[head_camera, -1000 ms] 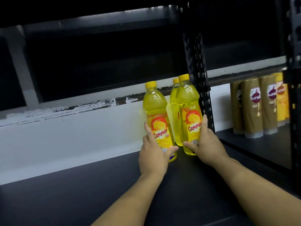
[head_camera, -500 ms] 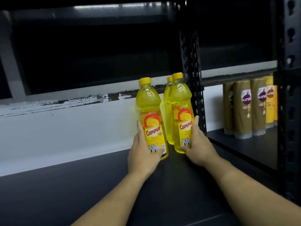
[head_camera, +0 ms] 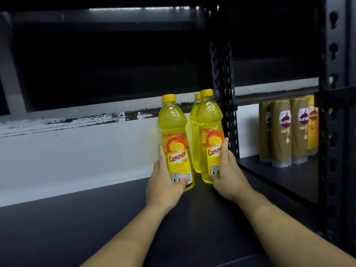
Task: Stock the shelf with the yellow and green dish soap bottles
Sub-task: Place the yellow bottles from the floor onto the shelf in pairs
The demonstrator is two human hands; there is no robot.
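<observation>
I am at the placing step. My left hand (head_camera: 166, 179) wraps the lower part of the left yellow bottle (head_camera: 174, 132), a clear plastic dish soap bottle with a yellow cap and a red-and-yellow label. The fingers lie along its side and the thumb crosses the foot of the label.

My right hand (head_camera: 229, 176) clasps the matching right yellow bottle (head_camera: 211, 120), index finger up its side. Both stand upright on the black metal shelf board (head_camera: 96, 228), beside the black perforated upright post (head_camera: 224, 74).

A rear yellow bottle (head_camera: 195, 135) stands just behind the right one. All look full and capped. No green bottle is in view.

Next, I judge, I should let go gently without tipping them, then fetch more. A row of brown shampoo bottles (head_camera: 280, 135) stands in the neighbouring bay.
</observation>
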